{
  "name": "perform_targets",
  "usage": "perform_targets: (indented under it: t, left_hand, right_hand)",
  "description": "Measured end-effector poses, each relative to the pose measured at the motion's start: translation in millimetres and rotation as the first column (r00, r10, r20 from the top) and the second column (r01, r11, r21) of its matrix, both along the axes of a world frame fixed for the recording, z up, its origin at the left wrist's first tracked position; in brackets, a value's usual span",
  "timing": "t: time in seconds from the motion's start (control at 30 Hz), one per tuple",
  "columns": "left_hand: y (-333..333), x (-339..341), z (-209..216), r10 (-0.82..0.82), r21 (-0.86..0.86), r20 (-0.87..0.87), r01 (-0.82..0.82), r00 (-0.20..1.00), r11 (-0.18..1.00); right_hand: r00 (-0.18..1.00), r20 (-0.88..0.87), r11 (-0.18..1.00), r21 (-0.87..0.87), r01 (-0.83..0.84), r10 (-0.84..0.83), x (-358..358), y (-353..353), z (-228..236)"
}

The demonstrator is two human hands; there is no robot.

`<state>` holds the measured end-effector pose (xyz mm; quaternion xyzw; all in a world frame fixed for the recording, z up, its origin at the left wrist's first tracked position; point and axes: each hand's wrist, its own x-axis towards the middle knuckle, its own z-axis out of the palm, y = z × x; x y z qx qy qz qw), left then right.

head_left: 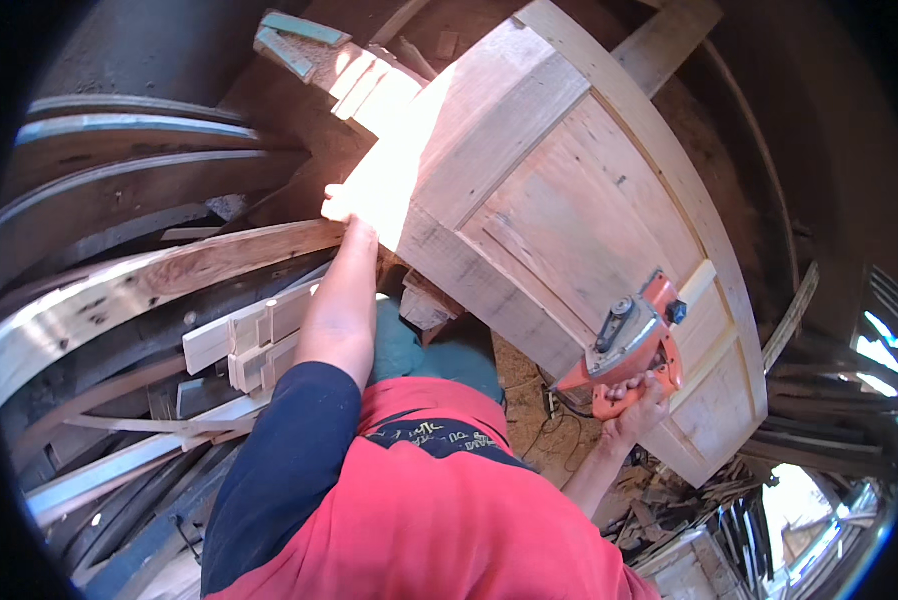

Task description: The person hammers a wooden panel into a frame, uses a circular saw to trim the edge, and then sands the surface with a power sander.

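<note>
right hand [645,406], fingers clamped on an orange power planer [624,352] atop a panelled wooden door [569,180]; left hand [339,206] at the door's left edge (finger spacing cannot be told).

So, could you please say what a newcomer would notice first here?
The orange power tool likely comes first, held in the fingers of the right hand over the lower right of the panelled wooden piece. Next is dazzling sunlight on that piece's left end, beside the left hand, then the red shirt at bottom centre.
</note>
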<state>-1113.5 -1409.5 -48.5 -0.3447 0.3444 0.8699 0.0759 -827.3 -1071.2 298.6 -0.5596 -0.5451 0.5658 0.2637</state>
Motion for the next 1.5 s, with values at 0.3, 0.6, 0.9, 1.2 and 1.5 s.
perform_targets:
  t: [0.3,0.6,0.9,1.2,1.5]
  left_hand:
    - [2.6,6.9,12.5,0.04,-0.029,-0.002,-0.04,0.999,0.999]
    - [-19.4,13.7,31.2,-0.057,-0.087,0.098,0.066,0.994,0.994]
    - [-69.9,-70.5,69.1,-0.911,-0.659,0.017,0.69,0.411,0.299]
    - [-64.3,-98.7,93.7,-0.983,-0.746,0.137,0.666,0.123,-0.021]
    - [-59.9,-131.1,102.9,-0.997,-0.132,0.077,0.991,0.015,0.004]
  right_hand:
    - [0.994,0.001,0.982,-0.155,0.11,-0.111,-18.3,-14.0,-3.4]
    - [0.981,-0.08,0.984,-0.036,0.175,-0.178,-71.1,-74.9,11.4]
    - [0.919,-0.075,0.922,-0.06,0.383,-0.387,-90.8,-178.9,47.0]
    - [0.899,-0.068,0.901,-0.036,0.432,-0.434,-89.8,-248.8,46.2]
    - [0.939,-0.062,0.93,-0.175,0.324,-0.339,-93.3,-295.3,-22.6]
